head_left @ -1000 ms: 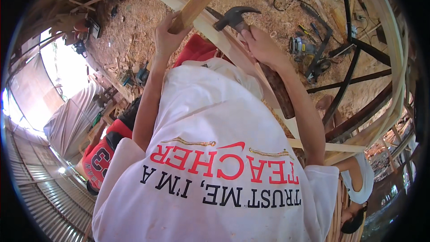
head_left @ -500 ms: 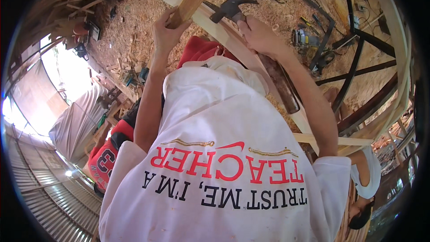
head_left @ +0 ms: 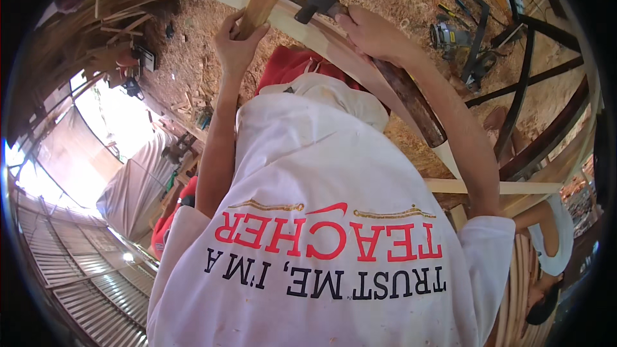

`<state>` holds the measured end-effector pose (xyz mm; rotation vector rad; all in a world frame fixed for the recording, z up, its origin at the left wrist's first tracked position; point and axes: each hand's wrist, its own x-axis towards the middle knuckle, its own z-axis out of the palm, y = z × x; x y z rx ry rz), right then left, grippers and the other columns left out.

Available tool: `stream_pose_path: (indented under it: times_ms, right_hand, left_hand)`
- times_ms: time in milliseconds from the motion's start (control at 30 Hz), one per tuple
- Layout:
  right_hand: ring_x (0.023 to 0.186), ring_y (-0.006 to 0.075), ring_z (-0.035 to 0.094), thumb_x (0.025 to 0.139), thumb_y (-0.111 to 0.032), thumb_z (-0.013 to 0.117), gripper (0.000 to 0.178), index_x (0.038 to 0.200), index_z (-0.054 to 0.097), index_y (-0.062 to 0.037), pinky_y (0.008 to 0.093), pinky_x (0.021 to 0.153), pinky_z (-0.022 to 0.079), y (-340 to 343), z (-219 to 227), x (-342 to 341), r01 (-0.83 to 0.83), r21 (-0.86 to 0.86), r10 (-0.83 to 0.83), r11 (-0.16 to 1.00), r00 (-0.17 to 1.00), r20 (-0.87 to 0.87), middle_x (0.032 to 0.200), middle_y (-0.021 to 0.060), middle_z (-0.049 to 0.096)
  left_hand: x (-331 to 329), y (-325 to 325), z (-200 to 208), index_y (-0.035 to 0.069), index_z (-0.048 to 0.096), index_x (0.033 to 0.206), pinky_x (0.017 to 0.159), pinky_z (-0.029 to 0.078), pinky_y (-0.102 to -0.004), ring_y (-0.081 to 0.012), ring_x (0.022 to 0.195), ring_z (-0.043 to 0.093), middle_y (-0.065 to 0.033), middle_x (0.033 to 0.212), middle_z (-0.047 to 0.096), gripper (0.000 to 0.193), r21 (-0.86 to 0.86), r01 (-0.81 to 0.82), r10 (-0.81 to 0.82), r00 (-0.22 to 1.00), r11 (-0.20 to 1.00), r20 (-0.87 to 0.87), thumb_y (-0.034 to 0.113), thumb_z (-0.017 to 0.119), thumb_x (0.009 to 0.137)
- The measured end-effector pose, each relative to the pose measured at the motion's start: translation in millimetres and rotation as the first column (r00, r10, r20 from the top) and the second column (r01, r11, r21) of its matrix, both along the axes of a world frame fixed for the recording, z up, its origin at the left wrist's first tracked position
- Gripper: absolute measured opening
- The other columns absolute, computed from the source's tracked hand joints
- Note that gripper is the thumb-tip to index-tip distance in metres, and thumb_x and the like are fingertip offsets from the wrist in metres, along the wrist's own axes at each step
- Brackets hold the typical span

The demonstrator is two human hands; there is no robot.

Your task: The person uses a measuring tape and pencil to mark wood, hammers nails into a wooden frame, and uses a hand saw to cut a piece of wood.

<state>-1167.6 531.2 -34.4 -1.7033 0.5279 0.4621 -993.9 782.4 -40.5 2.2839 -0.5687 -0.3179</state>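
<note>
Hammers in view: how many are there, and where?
1: a claw hammer, gripped in the right hand, its head showing over the long pale plank. More could be hidden behind the white shirt.

I'm standing in a woodworking workshop: wood shavings (head_left: 177,58) lie thick underfoot, a long pale board (head_left: 321,42) crosses the middle beside a claw hammer (head_left: 328,1), and a power tool (head_left: 445,36) rests far right. Ribbed metal sheets (head_left: 96,289) stand near left, beyond them a bright opening (head_left: 122,112).
</note>
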Motion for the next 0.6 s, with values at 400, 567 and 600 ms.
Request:
stream_pose_path:
  times_ms: [400, 567, 600]
  right_hand:
    - [0.061, 0.0339, 0.071, 0.104, -0.034, 0.046, 0.046, 0.101, 0.061, 0.0096, 0.0475, 0.066, 0.056, 15.6, -3.1, -8.6, 0.108, -0.101, -0.095, 0.989, 0.988, 0.125, 0.070, 0.0226, 0.069]
    - [0.056, 0.0328, 0.069, 0.104, -0.033, 0.047, 0.046, 0.104, 0.059, 0.0114, 0.0465, 0.059, 0.056, 17.1, 3.1, -14.9, 0.158, 0.009, -0.158, 0.987, 0.983, 0.097, 0.072, 0.0220, 0.069]
    - [0.055, 0.0330, 0.069, 0.104, -0.033, 0.048, 0.046, 0.105, 0.059, 0.0118, 0.0461, 0.058, 0.056, 17.6, 2.0, -16.2, 0.164, 0.022, -0.165, 0.986, 0.980, 0.108, 0.073, 0.0222, 0.070]
  left_hand:
    - [-2.5, -5.7, 6.4, -0.007, 0.070, 0.117, 0.054, 0.032, -0.0228, -0.0038, 0.062, 0.039, 0.0067, 0.069, 0.043, 0.056, 0.070, 0.019, -0.027, 0.993, 0.997, 0.112, 0.018, 0.092, 0.072]
    - [-6.8, -9.6, 10.5, -0.009, 0.068, 0.117, 0.053, 0.032, -0.0203, -0.0031, 0.061, 0.040, 0.0067, 0.070, 0.045, 0.056, 0.050, 0.024, -0.028, 0.996, 0.998, 0.083, 0.018, 0.092, 0.074]
    - [-7.0, -10.7, 10.4, -0.009, 0.068, 0.117, 0.053, 0.032, -0.0203, -0.0031, 0.061, 0.040, 0.0067, 0.070, 0.045, 0.056, 0.051, 0.027, -0.031, 0.996, 0.998, 0.085, 0.018, 0.092, 0.074]
